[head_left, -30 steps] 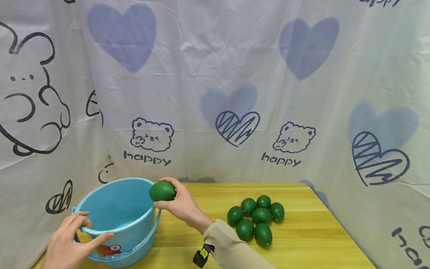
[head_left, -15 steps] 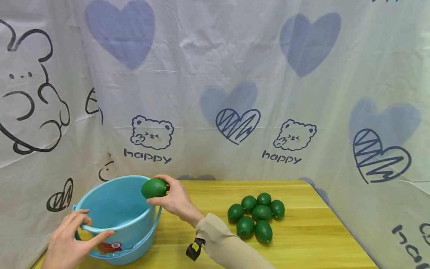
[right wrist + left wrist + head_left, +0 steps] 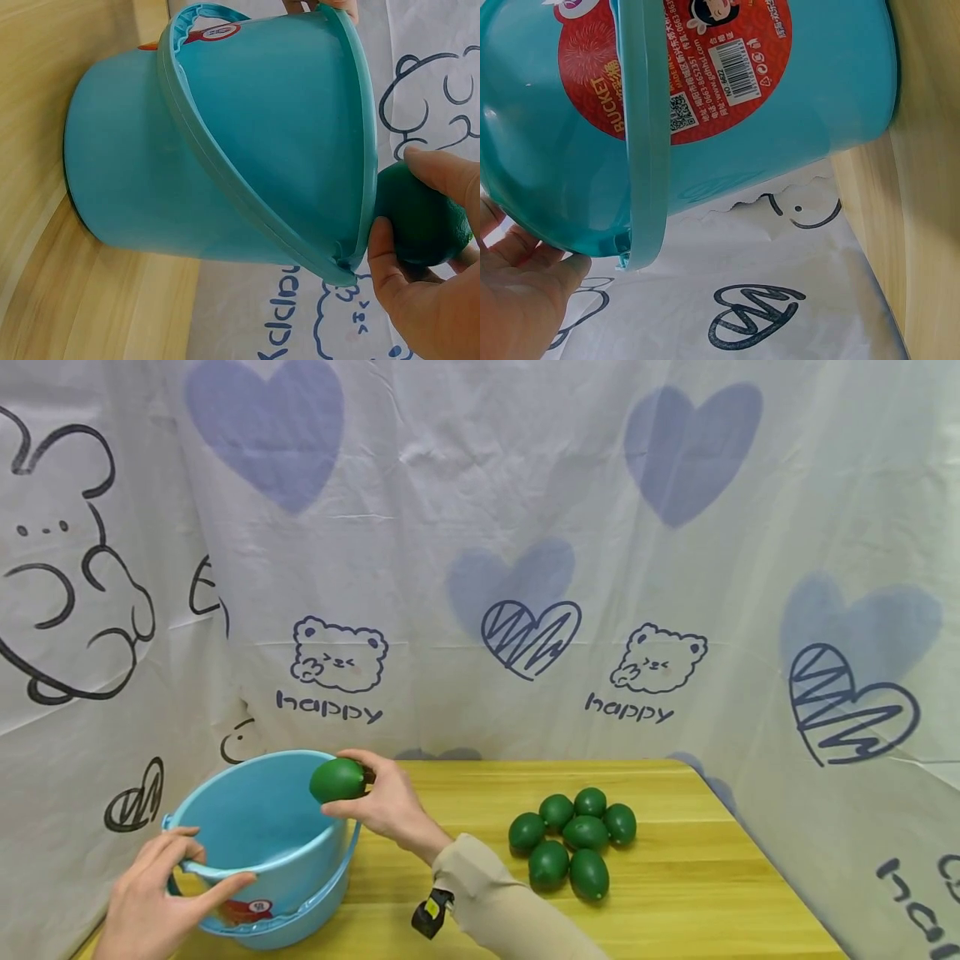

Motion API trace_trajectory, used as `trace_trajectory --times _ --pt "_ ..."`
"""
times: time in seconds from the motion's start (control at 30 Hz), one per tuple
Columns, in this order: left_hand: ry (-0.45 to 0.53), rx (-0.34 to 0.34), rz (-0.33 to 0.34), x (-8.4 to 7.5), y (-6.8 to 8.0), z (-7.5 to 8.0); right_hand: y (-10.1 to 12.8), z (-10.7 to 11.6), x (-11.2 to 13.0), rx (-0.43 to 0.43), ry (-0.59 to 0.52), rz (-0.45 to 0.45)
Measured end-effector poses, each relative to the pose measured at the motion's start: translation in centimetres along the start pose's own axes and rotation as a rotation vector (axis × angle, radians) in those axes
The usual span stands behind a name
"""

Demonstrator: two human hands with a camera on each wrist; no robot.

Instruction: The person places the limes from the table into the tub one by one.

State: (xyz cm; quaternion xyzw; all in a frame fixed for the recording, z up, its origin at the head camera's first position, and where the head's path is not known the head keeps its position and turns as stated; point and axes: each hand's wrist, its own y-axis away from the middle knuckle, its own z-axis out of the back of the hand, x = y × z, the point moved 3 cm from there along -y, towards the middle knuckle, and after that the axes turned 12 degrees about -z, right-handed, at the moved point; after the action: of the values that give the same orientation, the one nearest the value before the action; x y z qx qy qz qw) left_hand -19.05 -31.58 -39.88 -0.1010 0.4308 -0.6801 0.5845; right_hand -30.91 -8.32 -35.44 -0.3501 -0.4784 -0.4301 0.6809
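A light blue plastic bucket (image 3: pixel 315 868) stands at the left of the table, its handle hanging down on the outer side. My left hand (image 3: pixel 153 893) holds the bucket's near left rim, thumb outside and fingers over the edge. The left wrist view shows the red label (image 3: pixel 735 82) on its wall. My right hand (image 3: pixel 393 806) grips a dark green lime (image 3: pixel 337 780) between thumb and fingers, over the bucket's right rim. In the right wrist view, the lime (image 3: pixel 420 214) is just beyond the rim. The bucket's floor is mostly hidden.
Several more limes (image 3: pixel 585 833) lie in a loose cluster on the yellow wooden table (image 3: pixel 697 893), right of the bucket. A white curtain (image 3: pixel 450 485) with hearts and bears hangs behind and beside the table.
My right hand has carried the lime left, from beside the bucket's right rim to over it. The left hand keeps its hold on the rim; the clustered limes stay put.
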Motion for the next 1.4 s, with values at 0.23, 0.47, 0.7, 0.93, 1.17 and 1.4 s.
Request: trace_trajectory --times 0.23,0.47,0.7,0.93,1.17,1.4 --pt "-0.009 0.019 0.01 0.1 0.0 0.0 0.1 -0.1 0.2 -0.01 -0.02 -0.012" --pt "-0.023 0.028 0.029 0.2 0.0 -0.1 0.3 -0.2 0.1 -0.016 -0.04 0.0" --pt "-0.005 -0.013 0.008 0.1 0.1 -0.1 0.8 0.0 -0.6 -0.016 -0.114 0.023" --pt "-0.011 -0.008 0.014 0.1 0.0 -0.2 0.8 0.5 -1.4 -0.057 -0.117 0.051" --pt "-0.018 0.004 0.028 0.0 0.1 -0.2 1.0 1.7 -3.1 -0.095 -0.067 0.042" --pt "-0.034 -0.007 0.011 0.0 0.1 -0.2 1.5 3.0 -4.4 -0.105 -0.009 0.064"
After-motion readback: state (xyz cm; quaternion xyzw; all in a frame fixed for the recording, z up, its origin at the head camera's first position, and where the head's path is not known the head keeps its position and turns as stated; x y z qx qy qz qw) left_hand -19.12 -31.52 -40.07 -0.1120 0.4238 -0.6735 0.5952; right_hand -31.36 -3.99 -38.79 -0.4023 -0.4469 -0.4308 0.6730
